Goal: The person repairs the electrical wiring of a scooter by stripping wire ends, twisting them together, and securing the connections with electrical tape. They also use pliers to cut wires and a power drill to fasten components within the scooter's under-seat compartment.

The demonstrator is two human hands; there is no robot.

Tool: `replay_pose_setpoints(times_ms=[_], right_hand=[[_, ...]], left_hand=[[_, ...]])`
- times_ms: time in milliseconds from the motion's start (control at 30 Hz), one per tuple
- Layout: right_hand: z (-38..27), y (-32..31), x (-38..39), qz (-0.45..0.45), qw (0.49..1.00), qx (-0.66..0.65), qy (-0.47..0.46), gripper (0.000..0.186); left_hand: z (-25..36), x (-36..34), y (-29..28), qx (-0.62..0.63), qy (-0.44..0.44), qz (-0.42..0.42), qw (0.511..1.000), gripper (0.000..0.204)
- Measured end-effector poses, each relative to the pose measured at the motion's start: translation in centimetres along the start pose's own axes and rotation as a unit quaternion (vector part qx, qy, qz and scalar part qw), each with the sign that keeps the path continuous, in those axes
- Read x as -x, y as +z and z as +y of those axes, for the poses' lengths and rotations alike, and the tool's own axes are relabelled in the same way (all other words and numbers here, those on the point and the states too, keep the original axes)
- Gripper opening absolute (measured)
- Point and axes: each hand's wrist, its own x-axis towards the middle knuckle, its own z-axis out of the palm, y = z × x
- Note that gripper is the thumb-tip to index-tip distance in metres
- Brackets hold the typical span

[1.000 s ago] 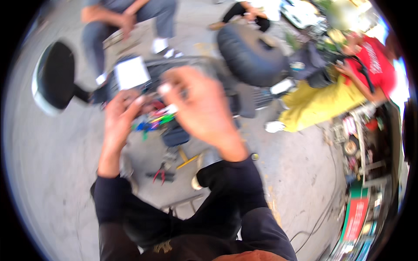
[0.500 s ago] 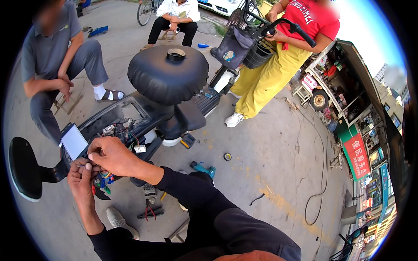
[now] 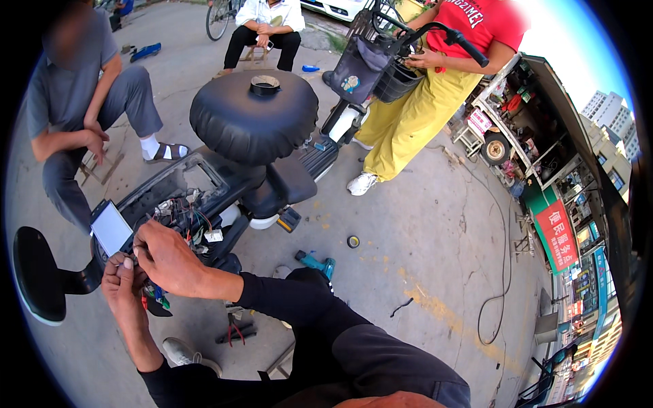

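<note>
In front of me an electric scooter has its front body opened, baring a tangle of wires (image 3: 178,209) with a white connector (image 3: 213,235). My left hand (image 3: 124,289) is closed, thumb and fingers pinched together just below a pale rectangular display panel (image 3: 111,229). Right beside it, my right hand (image 3: 169,260) is closed too, its fingertips bent down by the left fingers. Whatever sits between the fingertips is too small and hidden to make out. Coloured connectors (image 3: 155,295) hang under the hands. At the far left sticks out a black mirror (image 3: 39,268).
On the black scooter seat (image 3: 252,119) stands a tape roll (image 3: 265,84). A teal power drill (image 3: 316,262), another tape roll (image 3: 353,241) and red-handled pliers (image 3: 235,332) lie on the ground. A person in yellow trousers (image 3: 401,139) stands by a second bike; two others sit nearby.
The view has shifted slightly. My right hand has turned, its fingers pointing further down, and stays next to the left. The left hand keeps its pinch.
</note>
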Motion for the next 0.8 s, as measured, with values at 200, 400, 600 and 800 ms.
replay_pose_setpoints(times_ms=[200,400,600,800], right_hand=[[-0.3,0.2,-0.1,0.003,1.0,-0.007,0.009,0.013],[-1.0,0.1,0.1,0.013,1.0,0.004,0.018,0.011],[-1.3,0.3,0.1,0.009,1.0,0.01,0.012,0.012],[-2.1,0.0,0.3,0.011,1.0,-0.012,-0.009,0.012]], left_hand=[[-0.3,0.1,0.7,0.007,0.021,0.046,0.999,0.014],[-0.2,0.2,1.0,0.014,0.039,0.032,0.999,0.016],[-0.2,0.1,0.8,0.026,0.041,0.038,0.998,0.015],[-0.6,0.0,0.3,0.04,0.04,0.042,0.998,0.012]])
